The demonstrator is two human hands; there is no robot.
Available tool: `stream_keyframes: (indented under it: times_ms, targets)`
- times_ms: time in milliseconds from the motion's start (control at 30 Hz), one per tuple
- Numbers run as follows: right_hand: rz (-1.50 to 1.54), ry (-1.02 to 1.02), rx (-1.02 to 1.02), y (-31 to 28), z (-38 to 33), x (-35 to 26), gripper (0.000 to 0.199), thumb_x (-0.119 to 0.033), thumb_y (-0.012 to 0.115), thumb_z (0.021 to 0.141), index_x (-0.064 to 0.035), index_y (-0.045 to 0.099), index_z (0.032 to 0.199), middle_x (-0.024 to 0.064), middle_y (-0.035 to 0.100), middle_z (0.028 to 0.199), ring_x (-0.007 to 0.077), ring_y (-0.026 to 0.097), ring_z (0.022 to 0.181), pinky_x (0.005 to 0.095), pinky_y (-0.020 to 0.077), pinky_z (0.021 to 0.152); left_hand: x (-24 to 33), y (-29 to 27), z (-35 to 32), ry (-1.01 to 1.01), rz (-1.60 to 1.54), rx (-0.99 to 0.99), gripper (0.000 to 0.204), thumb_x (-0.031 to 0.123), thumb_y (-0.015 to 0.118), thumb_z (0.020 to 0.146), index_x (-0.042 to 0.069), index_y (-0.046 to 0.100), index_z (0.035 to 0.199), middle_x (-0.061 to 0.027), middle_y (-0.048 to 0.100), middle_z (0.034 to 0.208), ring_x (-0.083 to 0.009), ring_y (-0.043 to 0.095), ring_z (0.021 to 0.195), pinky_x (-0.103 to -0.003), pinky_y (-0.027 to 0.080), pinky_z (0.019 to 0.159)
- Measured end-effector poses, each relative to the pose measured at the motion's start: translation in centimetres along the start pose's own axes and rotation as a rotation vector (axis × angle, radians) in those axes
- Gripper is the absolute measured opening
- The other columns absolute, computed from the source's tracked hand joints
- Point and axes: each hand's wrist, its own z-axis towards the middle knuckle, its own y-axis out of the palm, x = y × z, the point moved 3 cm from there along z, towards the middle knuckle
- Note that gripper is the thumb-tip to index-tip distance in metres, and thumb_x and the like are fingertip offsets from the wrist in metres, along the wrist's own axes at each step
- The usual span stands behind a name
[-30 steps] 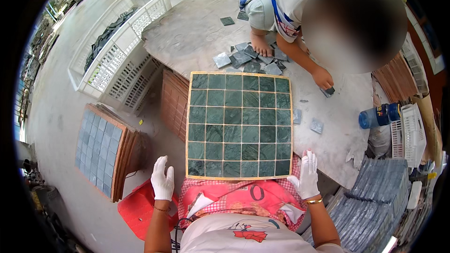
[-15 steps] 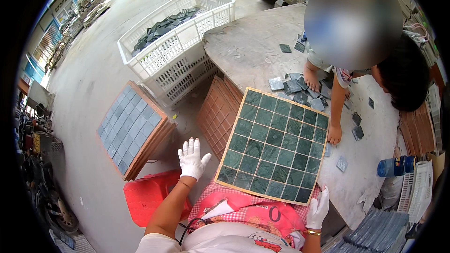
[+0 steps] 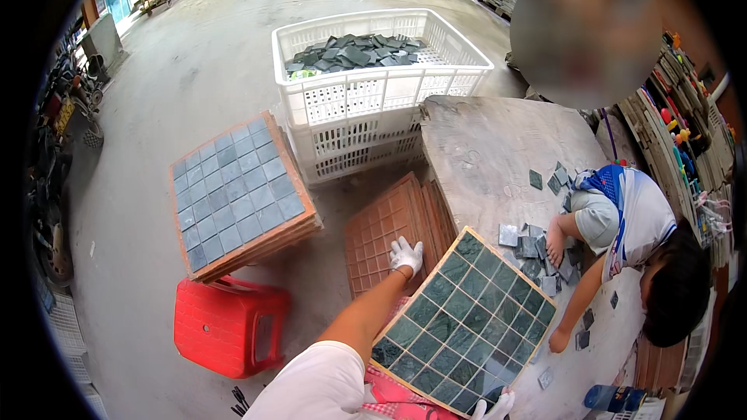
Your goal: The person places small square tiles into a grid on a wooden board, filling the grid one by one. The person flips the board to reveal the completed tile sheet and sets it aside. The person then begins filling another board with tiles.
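Observation:
A square frame of dark green tiles (image 3: 467,319) in a light-edged grid leans across my lap against the table. At its lower corner, my white-gloved right hand (image 3: 494,406) grips the edge, partly cut off by the picture's lower rim. My left hand (image 3: 406,257), also gloved, reaches forward with fingers apart. It is at the brown grid trays (image 3: 381,233) that stand tilted beside the table, and seems to touch the front one. Whether the fingertips press on it cannot be made out.
Grey tiles fill the top tray (image 3: 237,190) of a stack by a red stool (image 3: 210,327). Stacked white crates (image 3: 350,101) hold loose dark tiles. Across the table (image 3: 490,140), a child (image 3: 638,210) leans over scattered tiles (image 3: 529,245). A blue bottle (image 3: 615,398) lies near the right.
My left hand has moved from beside my lap, forward to the brown grid trays. My view has swung left, and the tiled frame appears lower and more slanted. My right hand is at its lower corner.

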Motion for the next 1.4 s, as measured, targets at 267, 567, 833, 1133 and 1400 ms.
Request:
stream_keyframes:
  times_ms: [267,567,833,1133,1400]
  targets:
    - [-0.005,-0.028,0.118,1.0,-0.2,0.4,0.054,-0.018,0.062,0.086,0.0036,0.041,0.131,0.0325,0.038,0.132,0.0465,0.037,0.123,0.0502,0.0303,0.104,-0.8,0.1,-0.1,0.092,0.272,-0.004,0.075,0.055,0.047,0.087,0.008,0.028,0.142,-0.0150,0.032,0.145,-0.0343,0.044,0.123,-0.054,0.034,0.096]
    - [-0.004,0.001,0.140,0.4,0.2,-0.8,0.052,-0.017,0.062,0.086,0.0032,0.042,0.130,0.0316,0.041,0.131,0.0452,0.040,0.121,0.0492,0.0348,0.101,1.2,-2.2,0.5,-0.040,0.260,0.113,0.054,0.033,0.058,0.082,0.007,0.037,0.125,-0.0112,0.044,0.129,-0.0288,0.049,0.117,-0.054,0.044,0.084]
    - [0.030,-0.049,0.192,0.0,0.6,-0.5,0.049,-0.017,0.062,0.086,0.0035,0.045,0.127,0.0315,0.042,0.129,0.0453,0.042,0.119,0.0490,0.0360,0.100,0.6,-5.1,1.2,-0.192,0.037,0.087,0.054,0.006,0.053,0.082,0.006,0.032,0.132,-0.0171,0.038,0.137,-0.0368,0.045,0.123,-0.048,0.047,0.092]
    - [0.197,-0.076,0.219,-0.1,0.9,0.3,0.056,-0.021,0.068,0.080,-0.0031,0.047,0.129,0.0272,0.043,0.129,0.0424,0.043,0.120,0.0473,0.0382,0.100,-3.1,-16.8,0.0,0.397,-0.267,0.052,0.051,-0.010,0.038,0.073,0.005,0.053,0.119,-0.0166,0.064,0.101,-0.0272,0.060,0.096,-0.031,0.046,0.083]
    - [0.160,-0.004,0.070,-4.8,1.3,1.0,0.050,-0.028,0.065,0.083,0.0011,0.051,0.121,0.0245,0.052,0.123,0.0398,0.050,0.113,0.0448,0.0420,0.096,7.5,-35.9,-19.9,0.612,-0.756,-0.353,0.048,0.003,0.056,0.080,-0.002,0.046,0.127,-0.0098,0.059,0.116,-0.0173,0.060,0.098,-0.029,0.050,0.081]
